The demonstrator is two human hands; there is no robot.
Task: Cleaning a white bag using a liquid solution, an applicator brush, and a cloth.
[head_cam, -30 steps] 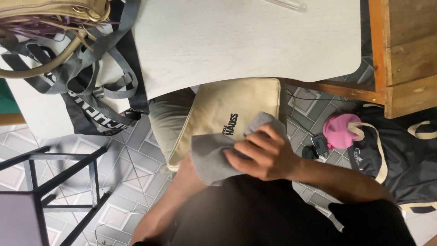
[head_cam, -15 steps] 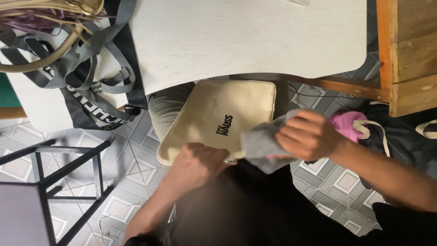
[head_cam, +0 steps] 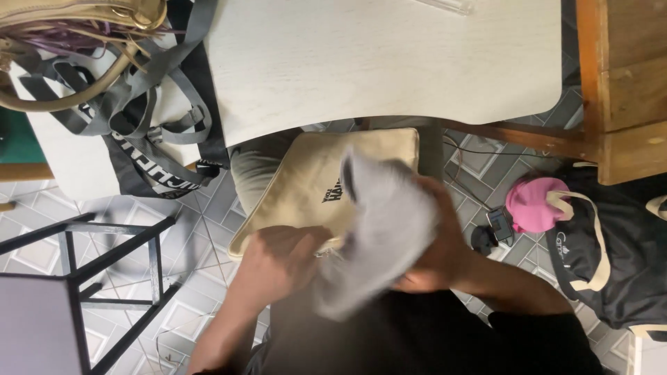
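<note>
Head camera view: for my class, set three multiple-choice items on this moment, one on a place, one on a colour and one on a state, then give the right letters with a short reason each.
1. Where does the cream bag lie?
A. on the white table
B. below the table's edge, in front of the person
C. on the black stand

2. What colour is the cloth in the hands?
A. grey
B. red
C. green

3. How is the cloth held?
A. it lies flat on the floor
B. it hangs from the table
C. both hands have hold of it

Answers: 1 B, the bag shows beneath the white table, just beyond the hands. 2 A, the cloth is pale grey, though blurred. 3 C, the left hand is at its lower end and the right hand behind its side.
</note>
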